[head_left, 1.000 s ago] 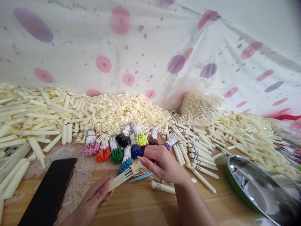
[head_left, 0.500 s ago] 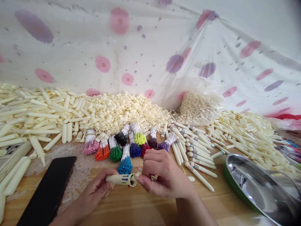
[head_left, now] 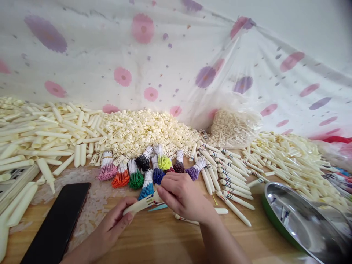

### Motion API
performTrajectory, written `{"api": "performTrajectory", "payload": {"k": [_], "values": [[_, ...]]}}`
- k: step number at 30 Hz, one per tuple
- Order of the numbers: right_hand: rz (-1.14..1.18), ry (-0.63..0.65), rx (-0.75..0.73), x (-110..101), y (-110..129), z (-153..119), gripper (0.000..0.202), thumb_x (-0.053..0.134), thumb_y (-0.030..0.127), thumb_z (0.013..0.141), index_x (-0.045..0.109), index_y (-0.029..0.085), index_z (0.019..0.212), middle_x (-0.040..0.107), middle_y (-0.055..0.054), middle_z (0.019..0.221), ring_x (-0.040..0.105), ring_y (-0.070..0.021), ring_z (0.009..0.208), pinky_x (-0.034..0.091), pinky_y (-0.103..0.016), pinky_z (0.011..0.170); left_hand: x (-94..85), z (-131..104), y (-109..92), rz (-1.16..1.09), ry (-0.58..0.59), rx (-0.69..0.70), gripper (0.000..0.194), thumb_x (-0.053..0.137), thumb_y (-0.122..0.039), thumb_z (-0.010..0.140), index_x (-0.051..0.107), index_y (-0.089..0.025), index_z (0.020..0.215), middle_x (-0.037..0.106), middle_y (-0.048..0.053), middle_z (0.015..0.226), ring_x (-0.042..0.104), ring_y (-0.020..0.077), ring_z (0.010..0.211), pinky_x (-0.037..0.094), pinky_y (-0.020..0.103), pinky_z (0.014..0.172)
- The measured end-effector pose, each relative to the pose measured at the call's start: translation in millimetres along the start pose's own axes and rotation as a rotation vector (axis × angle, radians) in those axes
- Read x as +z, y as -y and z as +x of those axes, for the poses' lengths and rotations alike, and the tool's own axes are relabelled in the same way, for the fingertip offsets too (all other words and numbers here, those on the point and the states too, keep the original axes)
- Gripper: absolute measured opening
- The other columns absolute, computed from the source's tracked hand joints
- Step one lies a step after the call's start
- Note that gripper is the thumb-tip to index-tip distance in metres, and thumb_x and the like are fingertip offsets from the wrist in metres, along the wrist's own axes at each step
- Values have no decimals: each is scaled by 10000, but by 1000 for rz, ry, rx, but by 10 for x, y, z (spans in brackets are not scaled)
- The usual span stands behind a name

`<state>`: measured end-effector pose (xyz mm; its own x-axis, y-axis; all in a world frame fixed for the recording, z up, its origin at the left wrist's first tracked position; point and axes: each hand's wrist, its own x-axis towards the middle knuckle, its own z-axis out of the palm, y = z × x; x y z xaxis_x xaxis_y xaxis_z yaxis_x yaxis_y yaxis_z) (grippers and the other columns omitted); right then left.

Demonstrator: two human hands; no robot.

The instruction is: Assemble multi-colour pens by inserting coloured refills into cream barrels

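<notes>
My left hand (head_left: 117, 220) is closed on the rear of a cream pen barrel (head_left: 139, 206), which tilts up to the right. Small coloured sliders show in slots near its far end. My right hand (head_left: 183, 194) has its fingers closed at that slotted end; its fingertips hide what they grip there. Just behind stand banded bundles of coloured refills, among them blue (head_left: 146, 189), green (head_left: 135, 179), orange (head_left: 120, 179) and pink (head_left: 107, 170). A light-blue pointed piece (head_left: 158, 207) lies under the barrel, beside my right hand.
A black phone (head_left: 56, 222) lies at the left. Behind are heaps of cream tubes (head_left: 52, 135) and slotted rings (head_left: 148, 128), and a bag of small parts (head_left: 233, 126). Pens with sliders (head_left: 233, 179) and a metal bowl (head_left: 302, 220) are on the right.
The barrel has tilted up at its right end, and my right hand has shifted left and closed over that end. The light-blue piece and a pen below my right hand now show.
</notes>
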<state>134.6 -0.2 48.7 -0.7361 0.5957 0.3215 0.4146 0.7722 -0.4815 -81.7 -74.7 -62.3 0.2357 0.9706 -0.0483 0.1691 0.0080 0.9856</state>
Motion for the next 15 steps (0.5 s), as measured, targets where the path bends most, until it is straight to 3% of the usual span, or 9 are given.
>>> {"api": "performTrajectory", "payload": {"k": [5, 10, 13, 15], "values": [[126, 5, 200, 113, -78, 86, 342, 347, 262, 923, 262, 190, 600, 315, 51, 555, 275, -76, 504, 206, -230, 520, 78, 10, -87, 272, -14, 124, 217, 426, -296, 898, 525, -278, 1091, 618, 9, 839, 571, 187, 739, 442, 247, 684], [263, -31, 406, 242, -176, 123, 369, 333, 333, 919, 273, 193, 583, 290, 55, 539, 268, -82, 504, 196, -229, 497, 88, 36, -160, 541, -221, 329, 129, 458, -190, 866, 511, -248, 969, 645, -12, 705, 595, 160, 575, 440, 223, 570], [421, -45, 471, 366, -275, 132, 372, 315, 392, 916, 273, 201, 599, 276, 53, 562, 264, -89, 527, 213, -227, 496, 21, 65, -162, 668, -346, 476, 187, 492, -158, 832, 525, -232, 1000, 680, 14, 757, 631, 177, 631, 453, 234, 609], [486, -50, 491, 424, -329, 140, 369, 315, 406, 913, 277, 203, 607, 271, 51, 571, 260, -92, 535, 220, -230, 499, -15, 86, -182, 679, -370, 487, 173, 501, -178, 829, 547, -225, 989, 690, 34, 805, 647, 194, 709, 459, 246, 656]]}}
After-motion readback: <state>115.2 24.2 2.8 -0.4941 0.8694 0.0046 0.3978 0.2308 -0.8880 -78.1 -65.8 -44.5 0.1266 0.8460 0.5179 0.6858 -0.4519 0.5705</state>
